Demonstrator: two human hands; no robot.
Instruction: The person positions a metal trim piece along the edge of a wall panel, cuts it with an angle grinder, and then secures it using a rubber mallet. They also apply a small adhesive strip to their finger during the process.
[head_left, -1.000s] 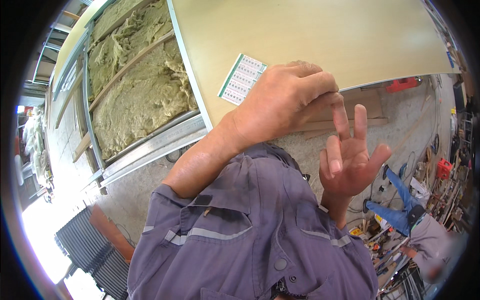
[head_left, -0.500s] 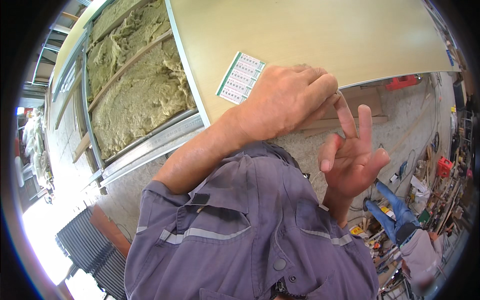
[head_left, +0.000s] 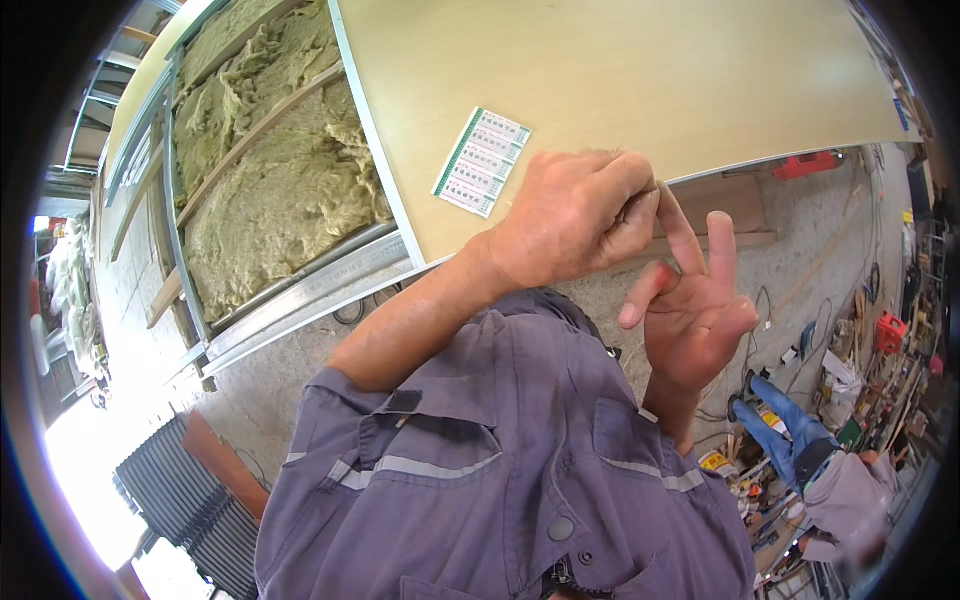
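Note:
My left hand (head_left: 585, 215) is closed, back upward, with its fingertips around the end of one finger of my right hand. Anything else tucked in that grip is hidden. My right hand (head_left: 690, 320) faces palm up, its other fingers apart and one of them bent; nothing lies in the palm. A white and green sheet of printed labels (head_left: 483, 162) lies flat on a pale yellow panel (head_left: 620, 80), just beyond my left wrist and apart from both hands.
Left of the panel, a metal frame holds yellowish insulation wool (head_left: 290, 190) between wooden strips (head_left: 262, 145). A red tool or case (head_left: 806, 164) shows past the panel's near edge. At right, a person in jeans (head_left: 785, 425) is near cluttered tools and a red crate (head_left: 889, 333).
My left hand has shifted slightly toward me and left, still at the same finger. My right hand has moved a little left. The label sheet has stayed on the panel.

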